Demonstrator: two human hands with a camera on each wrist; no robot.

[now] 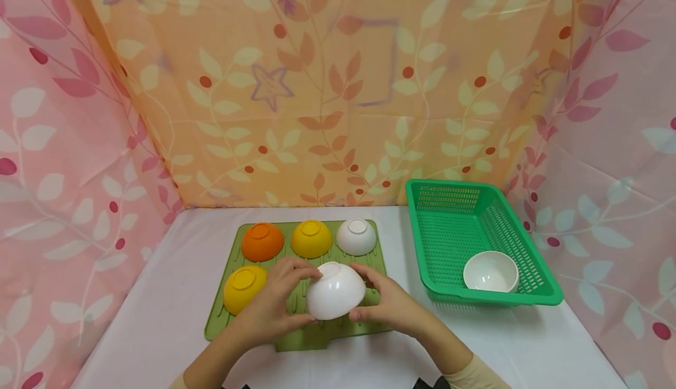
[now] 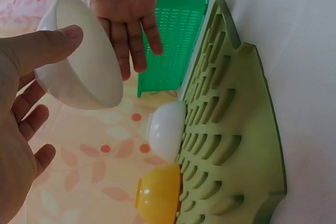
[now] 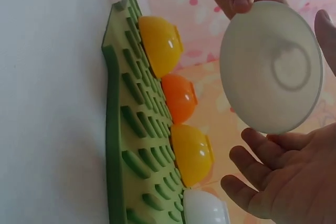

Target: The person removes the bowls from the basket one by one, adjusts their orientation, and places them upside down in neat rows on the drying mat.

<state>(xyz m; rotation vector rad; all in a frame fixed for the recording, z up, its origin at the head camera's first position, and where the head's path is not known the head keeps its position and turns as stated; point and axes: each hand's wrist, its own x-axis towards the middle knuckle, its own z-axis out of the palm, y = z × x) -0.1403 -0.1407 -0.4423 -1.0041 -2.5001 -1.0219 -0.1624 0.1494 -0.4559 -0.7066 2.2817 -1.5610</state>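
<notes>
A white bowl (image 1: 335, 295), tilted with its base up, is held above the green drying mat (image 1: 302, 342). My left hand (image 1: 271, 304) pinches its rim, the thumb inside and fingers on the outer wall, as the left wrist view shows. On the other side, my right hand (image 1: 389, 302) has its fingers spread around the bowl without gripping it; whether its fingertips touch is unclear. Upside down on the mat's back row sit an orange bowl (image 1: 262, 242), a yellow bowl (image 1: 311, 240) and another white bowl (image 1: 356, 238). A second yellow bowl (image 1: 242, 290) lies at front left, partly behind my left hand.
To the right of the mat stands a green plastic basket (image 1: 413, 230), with one white bowl (image 1: 491, 273) in its front right corner. White cloth (image 1: 169, 295) covers the table. Patterned fabric (image 1: 322, 113) hangs along the back and both sides.
</notes>
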